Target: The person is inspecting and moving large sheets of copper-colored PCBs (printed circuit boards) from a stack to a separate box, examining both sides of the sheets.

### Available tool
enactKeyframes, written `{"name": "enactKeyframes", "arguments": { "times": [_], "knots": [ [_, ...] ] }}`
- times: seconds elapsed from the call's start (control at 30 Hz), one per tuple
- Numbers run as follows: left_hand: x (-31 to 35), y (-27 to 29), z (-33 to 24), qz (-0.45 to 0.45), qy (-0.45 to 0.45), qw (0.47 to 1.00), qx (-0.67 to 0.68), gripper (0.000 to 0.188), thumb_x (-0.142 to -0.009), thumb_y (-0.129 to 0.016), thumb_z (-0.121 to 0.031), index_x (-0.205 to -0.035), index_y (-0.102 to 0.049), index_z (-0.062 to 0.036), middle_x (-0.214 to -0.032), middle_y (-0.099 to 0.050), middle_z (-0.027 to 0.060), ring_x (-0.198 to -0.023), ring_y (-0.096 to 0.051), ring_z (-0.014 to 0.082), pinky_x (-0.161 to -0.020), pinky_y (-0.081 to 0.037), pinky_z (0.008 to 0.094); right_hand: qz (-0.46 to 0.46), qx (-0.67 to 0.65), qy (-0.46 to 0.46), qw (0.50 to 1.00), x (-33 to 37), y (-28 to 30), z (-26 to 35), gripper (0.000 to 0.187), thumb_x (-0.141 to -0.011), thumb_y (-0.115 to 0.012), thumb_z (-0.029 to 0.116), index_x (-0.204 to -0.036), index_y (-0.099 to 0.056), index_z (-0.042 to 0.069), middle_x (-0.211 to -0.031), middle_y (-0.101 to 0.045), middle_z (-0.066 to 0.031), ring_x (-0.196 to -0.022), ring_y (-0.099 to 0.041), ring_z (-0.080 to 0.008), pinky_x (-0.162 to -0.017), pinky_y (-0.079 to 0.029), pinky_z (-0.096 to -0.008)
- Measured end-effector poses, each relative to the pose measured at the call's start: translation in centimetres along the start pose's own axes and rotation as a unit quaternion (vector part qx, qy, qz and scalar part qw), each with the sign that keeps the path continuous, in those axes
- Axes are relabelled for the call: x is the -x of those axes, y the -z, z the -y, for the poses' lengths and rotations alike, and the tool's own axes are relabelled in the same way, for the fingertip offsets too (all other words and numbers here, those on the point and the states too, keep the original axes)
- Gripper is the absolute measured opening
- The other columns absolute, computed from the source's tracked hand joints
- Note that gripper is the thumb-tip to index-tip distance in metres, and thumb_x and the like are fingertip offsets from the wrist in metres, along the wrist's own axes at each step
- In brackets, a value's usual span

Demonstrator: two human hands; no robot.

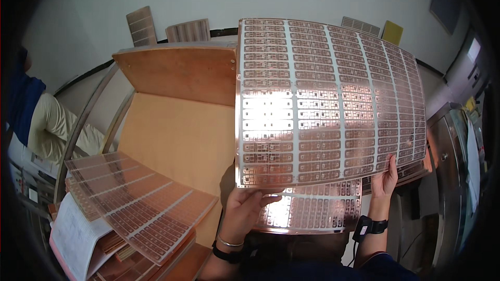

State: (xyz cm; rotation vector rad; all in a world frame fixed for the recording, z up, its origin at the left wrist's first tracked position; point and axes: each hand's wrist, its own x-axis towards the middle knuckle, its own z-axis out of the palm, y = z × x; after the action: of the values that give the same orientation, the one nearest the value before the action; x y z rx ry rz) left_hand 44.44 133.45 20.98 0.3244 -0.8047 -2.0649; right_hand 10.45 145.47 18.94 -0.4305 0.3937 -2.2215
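A large copper-clad circuit board panel (333, 135) with rows of small etched patterns is held up in front of me, slightly bowed and shining with reflected light. My left hand (246, 209) is closed at its lower left corner, thumb and fingers pinching the edge. My right hand (384, 179) grips the lower edge further right, with the thumb on the front face and the other fingers hidden behind. Below the raised panel lies a second similar panel (317, 205), partly covered by it. Another patterned panel (151, 203) rests tilted on a stack at the left.
A wooden stand with a tan board (177, 135) and brown backrest (177, 73) is ahead. Papers (78, 234) stick out of the left stack. A person (47, 114) is at the far left. A metal cabinet (448, 151) stands at the right; sample panels (141, 27) lean against the wall.
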Motion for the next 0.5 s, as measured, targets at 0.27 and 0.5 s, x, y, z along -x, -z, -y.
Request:
{"name": "enactKeyframes", "arguments": {
  "times": [0.27,0.5],
  "knots": [
    [-0.21,-0.09,0.36,-0.039,-0.018,0.999,0.024,0.03,-0.089,-0.04,0.001,-0.118,-0.043,0.0018,-0.115,-0.053,0.0173,-0.106,-0.053,0.0316,-0.087,-0.049,0.0423,-0.013,-0.014,-0.014,1.0,0.21,0.1,-0.46,0.021,-0.092,-0.044,0.011,-0.105,-0.057,0.0,-0.105,-0.062,-0.011,-0.101,-0.058,-0.0173,-0.09,-0.046,-0.0341],
    [-0.32,0.22,0.23,-0.033,-0.018,0.999,0.017,0.033,-0.088,-0.041,0.0,-0.121,-0.041,0.0009,-0.115,-0.053,0.0164,-0.107,-0.053,0.0304,-0.086,-0.049,0.0414,-0.042,-0.002,-0.009,0.999,0.38,-0.11,-0.8,0.021,-0.092,-0.044,0.011,-0.105,-0.056,0.0,-0.105,-0.062,-0.0112,-0.101,-0.058,-0.0182,-0.091,-0.047,-0.0349]
  ]
}}
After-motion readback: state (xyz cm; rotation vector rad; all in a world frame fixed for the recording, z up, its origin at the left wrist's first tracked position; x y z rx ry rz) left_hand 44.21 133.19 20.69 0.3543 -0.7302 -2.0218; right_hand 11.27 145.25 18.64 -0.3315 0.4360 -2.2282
